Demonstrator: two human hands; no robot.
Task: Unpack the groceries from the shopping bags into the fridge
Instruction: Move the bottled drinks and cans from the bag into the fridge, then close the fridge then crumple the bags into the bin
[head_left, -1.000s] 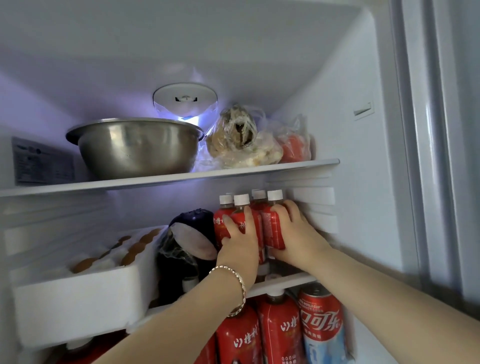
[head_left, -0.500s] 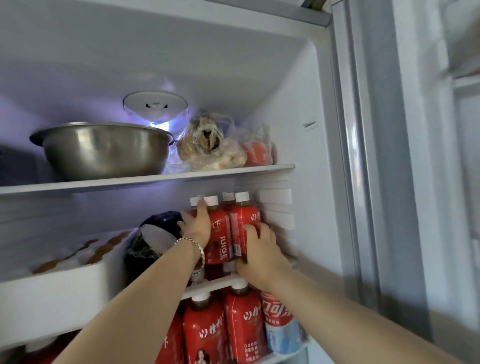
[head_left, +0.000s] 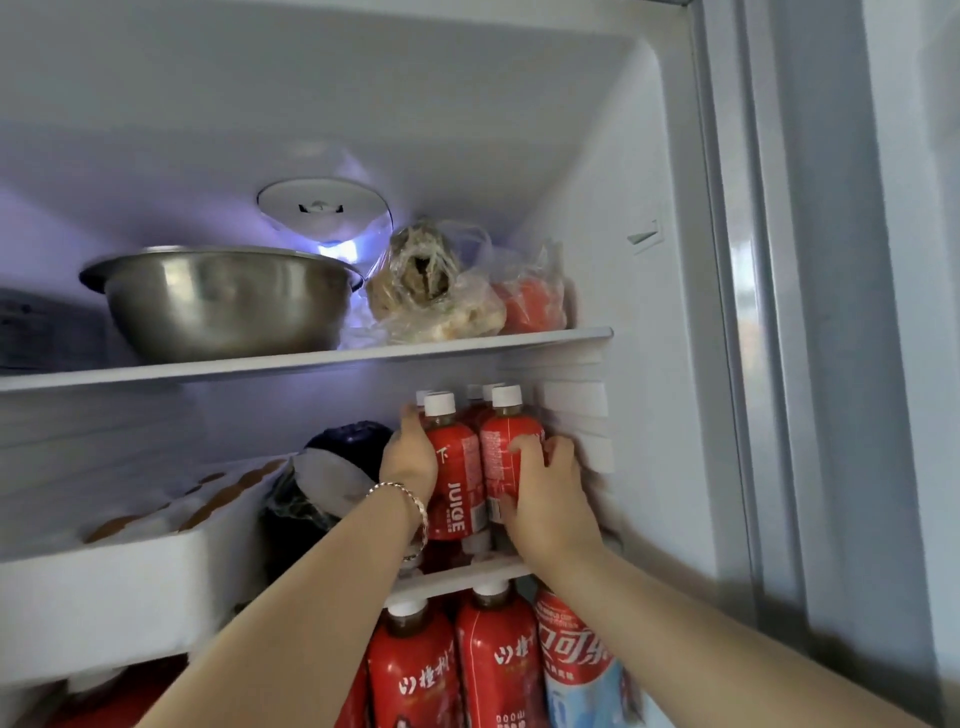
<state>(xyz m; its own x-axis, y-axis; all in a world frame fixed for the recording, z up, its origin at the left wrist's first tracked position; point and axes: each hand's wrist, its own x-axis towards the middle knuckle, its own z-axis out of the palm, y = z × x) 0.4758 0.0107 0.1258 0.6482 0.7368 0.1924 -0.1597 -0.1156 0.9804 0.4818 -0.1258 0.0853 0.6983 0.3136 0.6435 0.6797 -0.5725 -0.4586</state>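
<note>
Several red juice bottles (head_left: 457, 478) with white caps stand in a tight group at the right end of the fridge's middle shelf (head_left: 462, 574). My left hand (head_left: 408, 457), a bracelet on its wrist, is curled round the left side of the group. My right hand (head_left: 545, 499) grips the right front bottle (head_left: 506, 452) from the front and right, close to the fridge's side wall. The rear bottles show only their caps.
A steel bowl (head_left: 223, 301) and clear bags of food (head_left: 447, 296) sit on the top shelf (head_left: 311, 358). A white egg tray (head_left: 114, 566) and a dark bag (head_left: 322, 493) lie left of the bottles. Below stand more red bottles (head_left: 415, 670) and a cola bottle (head_left: 576, 670).
My left hand slid from the front of the bottles to the group's left side. My right hand dropped lower on the right front bottle. The camera shifted its aim.
</note>
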